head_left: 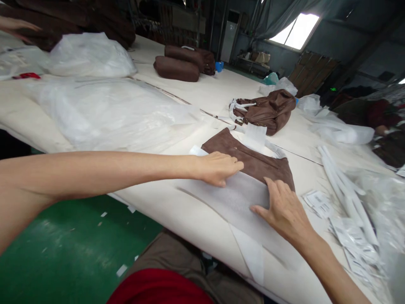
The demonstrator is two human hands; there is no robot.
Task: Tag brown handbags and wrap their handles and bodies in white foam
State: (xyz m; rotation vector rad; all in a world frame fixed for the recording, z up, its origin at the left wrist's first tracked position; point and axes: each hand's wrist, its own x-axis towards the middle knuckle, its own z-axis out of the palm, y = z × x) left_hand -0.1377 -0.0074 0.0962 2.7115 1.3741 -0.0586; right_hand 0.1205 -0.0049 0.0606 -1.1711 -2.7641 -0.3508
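Brn bag [253, 164] (btm under sheet [242, 195]).

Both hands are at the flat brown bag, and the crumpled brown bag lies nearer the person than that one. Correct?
Not quite. The left hand and right hand are at the flat brown bag, but the crumpled brown bag lies beyond it, as the head view shows.

Around a flat brown bag [253, 159] on the worktop [148, 185], the person's left hand [220, 168] sits curled at eight o'clock, the right hand [282, 207] spread at five, beside a white sheet [242, 195]; a fuller brown bag [274, 110] lies at one, labels [319, 202] at four.
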